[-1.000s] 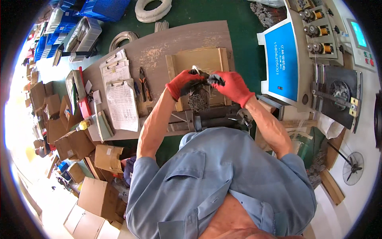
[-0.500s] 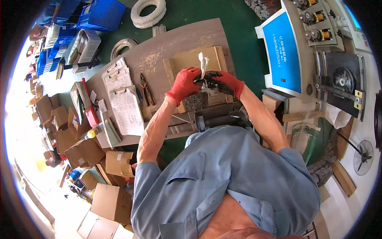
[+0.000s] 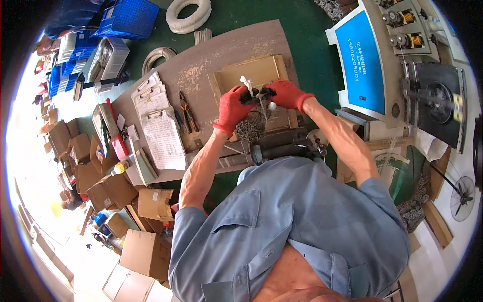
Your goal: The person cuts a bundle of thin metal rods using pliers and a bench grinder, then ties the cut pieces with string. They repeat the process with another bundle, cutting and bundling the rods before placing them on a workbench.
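Both of my hands wear red gloves and meet over a brown board (image 3: 254, 73) lying on the grey workbench (image 3: 211, 70). My left hand (image 3: 232, 108) grips the top of a bundle of thin dark metal rods (image 3: 253, 123) that hangs down from it. My right hand (image 3: 286, 94) holds the same bundle's top from the right side. A white strip (image 3: 246, 82) sticks up between the two hands.
Clipboards with papers (image 3: 158, 126) and pliers (image 3: 187, 108) lie on the bench to the left. A machine with a blue panel (image 3: 362, 58) stands to the right. Blue crates (image 3: 128, 17), a white coil (image 3: 188, 15) and cardboard boxes (image 3: 113, 189) sit at the left.
Both hands stayed together on the bundle above the board. The white strip now stands up between them, and the rods hang down below the left hand.
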`<state>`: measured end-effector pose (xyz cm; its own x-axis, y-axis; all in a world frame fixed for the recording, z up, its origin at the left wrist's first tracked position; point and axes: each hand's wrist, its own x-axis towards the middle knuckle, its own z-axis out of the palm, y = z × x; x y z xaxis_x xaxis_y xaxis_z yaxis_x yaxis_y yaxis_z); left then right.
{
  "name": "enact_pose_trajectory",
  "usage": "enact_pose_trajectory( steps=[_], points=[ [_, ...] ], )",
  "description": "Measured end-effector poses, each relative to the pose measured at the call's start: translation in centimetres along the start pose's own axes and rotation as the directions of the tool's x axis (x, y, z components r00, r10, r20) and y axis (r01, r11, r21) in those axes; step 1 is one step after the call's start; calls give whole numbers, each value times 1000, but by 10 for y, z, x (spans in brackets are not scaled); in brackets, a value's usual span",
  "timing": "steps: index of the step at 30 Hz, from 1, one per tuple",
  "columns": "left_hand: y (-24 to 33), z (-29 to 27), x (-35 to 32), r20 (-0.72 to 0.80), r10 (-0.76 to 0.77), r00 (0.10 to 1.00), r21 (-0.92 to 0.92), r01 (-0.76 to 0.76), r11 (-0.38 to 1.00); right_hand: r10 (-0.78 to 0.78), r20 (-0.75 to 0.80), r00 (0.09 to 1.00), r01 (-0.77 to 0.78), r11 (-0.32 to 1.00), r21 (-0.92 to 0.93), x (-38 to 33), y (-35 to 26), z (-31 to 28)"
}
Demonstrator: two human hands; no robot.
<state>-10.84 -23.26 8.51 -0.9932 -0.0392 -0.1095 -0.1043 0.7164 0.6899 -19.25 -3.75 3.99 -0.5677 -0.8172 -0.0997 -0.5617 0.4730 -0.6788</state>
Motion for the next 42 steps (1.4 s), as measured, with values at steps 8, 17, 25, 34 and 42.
enact_pose_trajectory(
  steps=[8,17,25,34,42],
  points=[
    [-11,1,-6,102,-77,992,-135,91,987,-4,77,997,13,992,-123,-7,-13,-29],
    [-25,-24,-47,116,-370,922,-425,383,820,-57,-47,997,51,991,-123,-67,-8,-2],
    [-36,-7,-38,197,-156,968,-834,249,492,39,-92,995,-44,998,-50,-79,-14,17],
    [-27,2,-32,333,-342,878,-907,398,136,-34,-75,997,9,953,-302,-94,-1,13],
    [-19,-4,-2,314,-154,937,-593,320,738,94,-69,993,-101,988,-113,-60,-6,-20]
  ],
)
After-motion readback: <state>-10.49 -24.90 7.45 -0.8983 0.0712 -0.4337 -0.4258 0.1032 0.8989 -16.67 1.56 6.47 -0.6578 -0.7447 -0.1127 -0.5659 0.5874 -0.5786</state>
